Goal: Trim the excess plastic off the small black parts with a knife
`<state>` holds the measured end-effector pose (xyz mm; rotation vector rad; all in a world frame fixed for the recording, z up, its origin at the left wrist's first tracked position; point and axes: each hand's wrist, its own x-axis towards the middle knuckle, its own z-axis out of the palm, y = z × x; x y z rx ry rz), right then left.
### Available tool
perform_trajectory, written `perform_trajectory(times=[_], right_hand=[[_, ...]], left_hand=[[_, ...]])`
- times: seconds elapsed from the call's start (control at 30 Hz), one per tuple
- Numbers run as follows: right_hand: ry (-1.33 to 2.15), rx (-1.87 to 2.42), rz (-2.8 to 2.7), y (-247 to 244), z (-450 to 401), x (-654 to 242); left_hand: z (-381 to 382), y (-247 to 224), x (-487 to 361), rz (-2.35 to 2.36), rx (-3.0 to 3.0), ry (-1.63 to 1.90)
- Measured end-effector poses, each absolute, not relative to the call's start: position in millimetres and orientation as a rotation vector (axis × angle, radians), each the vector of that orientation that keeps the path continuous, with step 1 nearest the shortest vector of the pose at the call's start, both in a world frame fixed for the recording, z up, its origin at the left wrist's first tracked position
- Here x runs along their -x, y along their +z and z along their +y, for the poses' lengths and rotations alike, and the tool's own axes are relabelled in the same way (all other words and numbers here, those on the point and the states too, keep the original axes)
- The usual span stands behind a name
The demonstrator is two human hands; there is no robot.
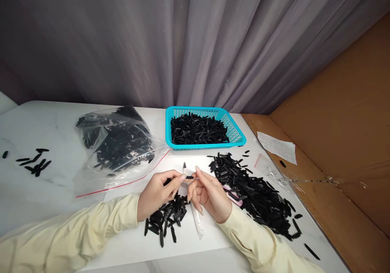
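Between my two hands is a small black strip-shaped piece (189, 177), pinched at both ends. My left hand (161, 189) grips its left end with thumb and fingertips. The thumb and fingers of my right hand (210, 193) close on its other end. A knife (185, 168) with a pointed blade lies just behind, its handle, which looks wrapped in clear plastic, running partly under my right hand. Below my left hand spreads a small pile of similar black pieces (169, 218) on a white sheet (128, 240).
A turquoise basket (207, 146) of black pieces stands at the back. Left of it lies a clear zip bag (122, 143) of them. A large loose heap (256, 196) covers the right side, near a pink-handled object (234, 196). Paper (277, 146) rests on the cardboard (335, 102) at right.
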<state>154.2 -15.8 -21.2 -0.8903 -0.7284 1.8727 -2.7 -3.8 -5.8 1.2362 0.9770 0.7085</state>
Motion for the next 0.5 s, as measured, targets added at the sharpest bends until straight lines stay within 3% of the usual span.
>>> perform_trajectory(times=[0.5], right_hand=[[1.916,0.910,-0.803,-23.0,-18.0,-154.3]], left_hand=[[-4.4,-5.9,2.5,1.007,-1.381,0.699]])
